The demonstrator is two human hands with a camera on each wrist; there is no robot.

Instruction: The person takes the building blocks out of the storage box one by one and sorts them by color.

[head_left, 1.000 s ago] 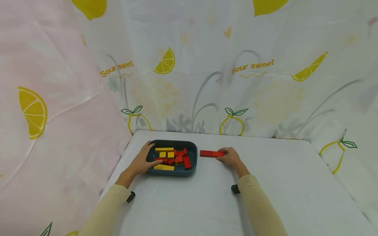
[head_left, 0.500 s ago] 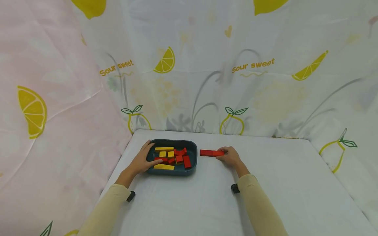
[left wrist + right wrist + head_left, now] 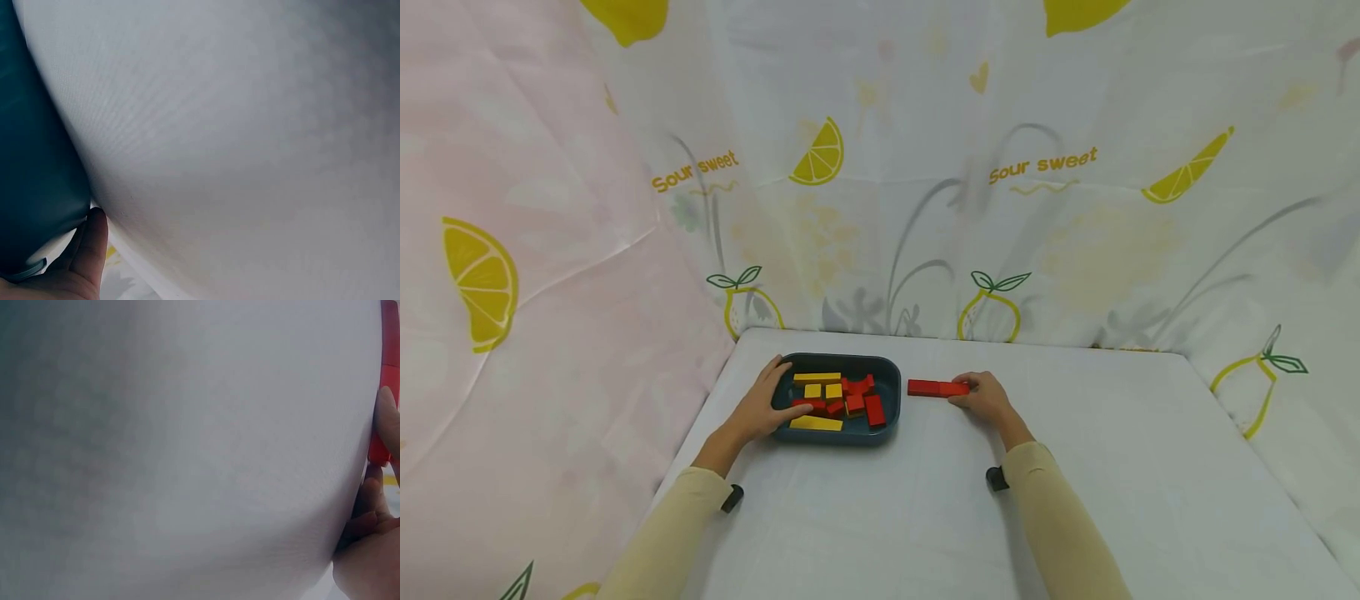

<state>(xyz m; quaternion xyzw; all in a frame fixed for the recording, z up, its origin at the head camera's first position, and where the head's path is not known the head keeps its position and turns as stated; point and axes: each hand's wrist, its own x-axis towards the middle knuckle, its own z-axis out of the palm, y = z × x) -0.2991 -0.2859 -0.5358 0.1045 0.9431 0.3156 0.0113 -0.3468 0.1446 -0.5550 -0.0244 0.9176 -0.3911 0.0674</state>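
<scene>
Blocks [image 3: 923,387], red and oblong, lie end to end on the smooth white surface [image 3: 880,508], the right hand [image 3: 988,400] pinching the rightmost block [image 3: 953,389]. The spread left hand [image 3: 756,410] rests on a rounded blue tray [image 3: 857,438], thumb overlapping its pieces [image 3: 854,403]; lemon-printed cloth [image 3: 917,233] hangs behind.

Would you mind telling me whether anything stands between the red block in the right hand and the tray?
Yes: the other red block lies directly in line, end to end with the held red block, on the side away from the right hand. Nothing else visible stands before the tray.
</scene>
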